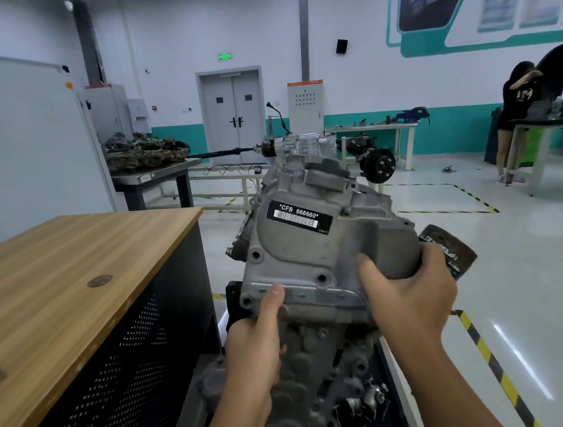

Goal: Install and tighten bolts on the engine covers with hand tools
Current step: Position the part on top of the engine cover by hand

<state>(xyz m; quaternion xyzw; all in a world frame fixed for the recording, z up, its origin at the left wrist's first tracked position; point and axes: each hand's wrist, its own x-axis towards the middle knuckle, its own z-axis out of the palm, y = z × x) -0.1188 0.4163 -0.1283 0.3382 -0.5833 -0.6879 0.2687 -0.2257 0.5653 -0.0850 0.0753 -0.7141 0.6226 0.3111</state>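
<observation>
Both hands grip the grey engine cover [310, 245]: the left hand [254, 343] curls around its lower left edge, the right hand [412, 297] clasps its lower right corner, beside the wooden desk [55, 269].

Black sticker [299, 219] on the grey engine cover [314, 244], middle of the frame: "*CFB 666660*" in white above a barcode. Green lit sign [225, 57] over the double door [233, 118], upper middle: too small to read.

Matt cast-metal engine cover [314, 244], wood-grain desk [55, 269], glossy floor [537, 274].
</observation>
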